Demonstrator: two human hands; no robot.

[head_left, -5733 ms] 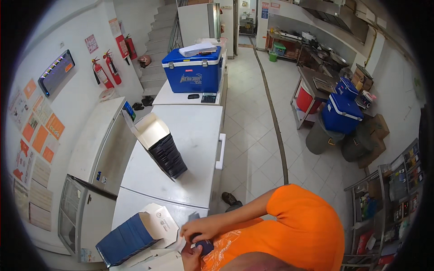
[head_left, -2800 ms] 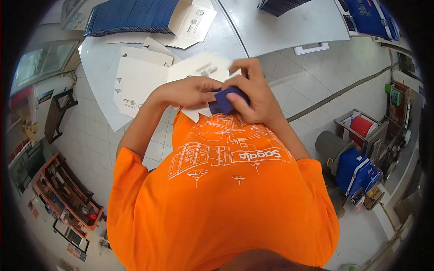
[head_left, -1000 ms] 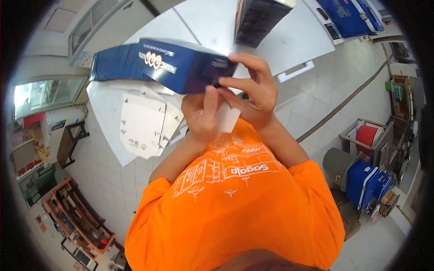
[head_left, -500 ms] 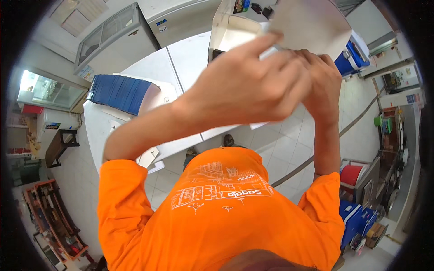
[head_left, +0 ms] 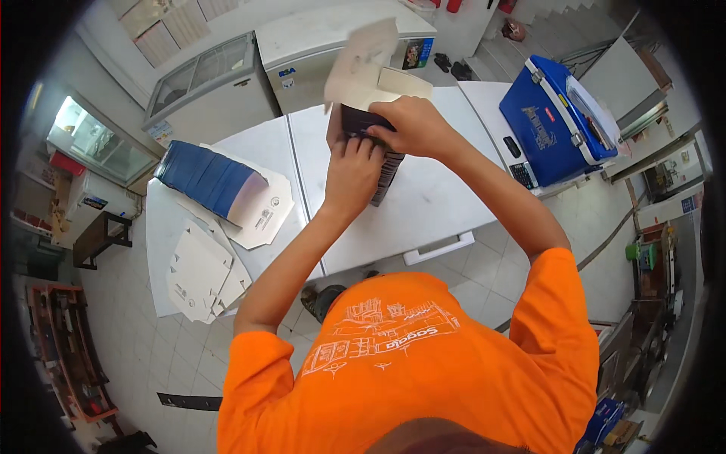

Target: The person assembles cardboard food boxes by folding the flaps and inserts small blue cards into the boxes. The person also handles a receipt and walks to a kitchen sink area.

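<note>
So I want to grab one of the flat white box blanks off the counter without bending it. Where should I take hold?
Take the top flat blank by its free lower-left edge, coming from the left counter side. It lies flat in a loose fanned pile, overhanging the counter edge there, so fingers can probably slip under it.

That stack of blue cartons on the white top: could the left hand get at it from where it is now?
Probably yes. The stack of blue cartons lies uncovered on the person's left, nothing between. But the left hand is busy on the dark carton, as is the right hand.

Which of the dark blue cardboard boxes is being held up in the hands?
The folded dark blue carton with pale open flaps, gripped by the left hand and right hand. The other blue cartons lie stacked flat on the white freezer top.
</note>
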